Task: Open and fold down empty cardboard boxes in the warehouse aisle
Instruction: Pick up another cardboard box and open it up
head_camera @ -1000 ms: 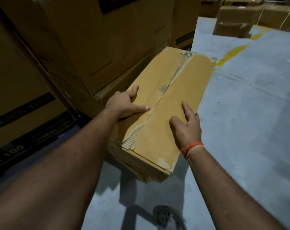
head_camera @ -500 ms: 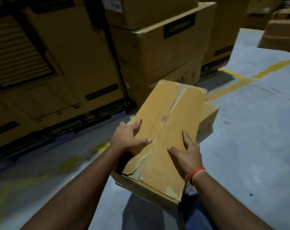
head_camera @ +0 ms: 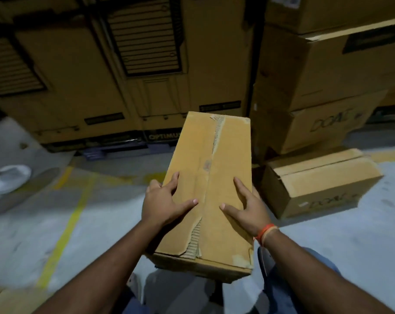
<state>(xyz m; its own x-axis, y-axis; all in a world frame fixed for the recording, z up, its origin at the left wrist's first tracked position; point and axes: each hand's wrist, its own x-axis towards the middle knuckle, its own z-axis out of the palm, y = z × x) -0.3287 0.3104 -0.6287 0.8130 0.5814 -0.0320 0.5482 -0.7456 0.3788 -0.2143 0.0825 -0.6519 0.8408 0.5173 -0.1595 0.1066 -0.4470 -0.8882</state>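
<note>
I carry a long brown cardboard box (head_camera: 214, 177) lengthwise in front of me, above the floor. Its top flaps are closed, with a torn seam running down the middle. My left hand (head_camera: 162, 203) grips the box's left edge, thumb lying on the top and fingers wrapped over the side. My right hand (head_camera: 246, 207), with an orange band at the wrist, grips the right edge the same way, thumb on top.
A closed cardboard box (head_camera: 318, 182) lies on the grey floor at right. Tall stacks of large cartons (head_camera: 146, 75) stand on pallets behind. Yellow floor lines (head_camera: 65, 225) run at left. A white shoe (head_camera: 8, 177) of another person shows at far left.
The view has swung left along the aisle while both hands keep the box. The box now points straight ahead, and the second box on the floor has come into sight at right.
</note>
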